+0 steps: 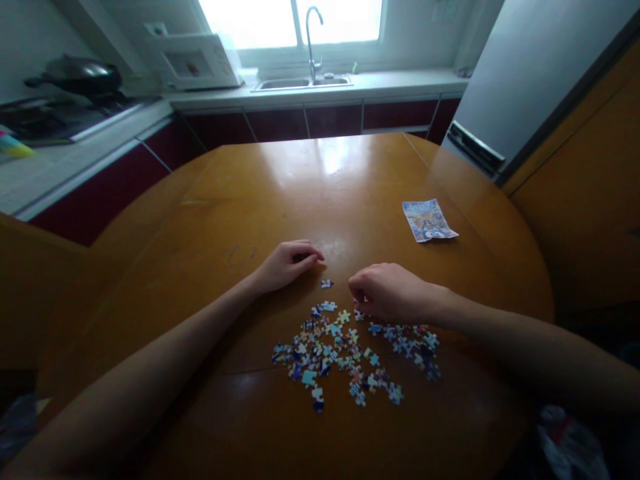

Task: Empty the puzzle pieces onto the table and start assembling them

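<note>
Loose jigsaw puzzle pieces (320, 350) lie in a spread heap on the wooden table, in blue, white, turquoise and mixed colours. Beyond the heap, a small puzzle piece or joined pair (327, 284) lies by itself between my hands. My left hand (289, 265) rests just left of it, thumb and fingertips brought together; anything between them is too small to see. At the heap's far right edge is my right hand (393, 292), its fingers curled in. Puzzle pieces (359, 315) show under those fingertips, but what the fingers grip is hidden.
A creased printed picture sheet (430, 220) lies at the right on the table (240, 200). Behind the table stand a counter with a sink (285, 84), a white microwave (197, 61) and a stove with a dark pan (83, 75). A fridge (530, 73) is at the right.
</note>
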Demonstrator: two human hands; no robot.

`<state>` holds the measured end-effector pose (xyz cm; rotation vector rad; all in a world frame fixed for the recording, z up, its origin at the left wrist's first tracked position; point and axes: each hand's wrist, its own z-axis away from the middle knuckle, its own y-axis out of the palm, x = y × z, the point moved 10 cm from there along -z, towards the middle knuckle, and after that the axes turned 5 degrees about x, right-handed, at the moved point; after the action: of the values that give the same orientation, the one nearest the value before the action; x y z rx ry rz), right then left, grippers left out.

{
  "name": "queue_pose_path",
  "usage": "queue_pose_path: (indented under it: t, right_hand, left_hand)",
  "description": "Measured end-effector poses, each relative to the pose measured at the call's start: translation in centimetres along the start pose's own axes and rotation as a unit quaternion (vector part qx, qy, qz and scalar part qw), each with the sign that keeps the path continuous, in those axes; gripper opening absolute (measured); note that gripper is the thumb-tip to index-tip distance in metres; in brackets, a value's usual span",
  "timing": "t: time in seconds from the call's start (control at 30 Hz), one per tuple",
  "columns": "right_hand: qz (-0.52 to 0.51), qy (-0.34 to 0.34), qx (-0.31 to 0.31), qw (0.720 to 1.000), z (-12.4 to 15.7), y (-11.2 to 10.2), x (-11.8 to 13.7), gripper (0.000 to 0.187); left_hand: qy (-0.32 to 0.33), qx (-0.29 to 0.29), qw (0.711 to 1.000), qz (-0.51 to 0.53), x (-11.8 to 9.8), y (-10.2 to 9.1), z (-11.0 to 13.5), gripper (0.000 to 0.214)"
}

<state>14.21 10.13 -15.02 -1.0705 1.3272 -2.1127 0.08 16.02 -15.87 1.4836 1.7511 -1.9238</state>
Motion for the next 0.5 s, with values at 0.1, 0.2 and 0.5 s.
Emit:
queue_pose_path:
  t: [0.1, 0.2, 0.5]
  right_hand:
    - [-0.010, -0.037, 0.011, 0.999, 0.2, 0.4, 1.5, 0.008]
    - [-0.003, -0.064, 0.027, 0.998, 0.3, 0.9, 2.4, 0.011]
    - [0.008, -0.048, 0.037, 0.998, 1.0, 0.2, 1.7, 0.008]
  left_hand:
    - [0.003, 0.000, 1.000, 0.001, -0.1, -0.1, 0.0, 0.021]
    - [0.002, 0.001, 1.000, 0.000, -0.1, -0.1, 0.0, 0.021]
    - [-0.001, 0.000, 1.000, -0.003, 0.0, 0.0, 0.0, 0.021]
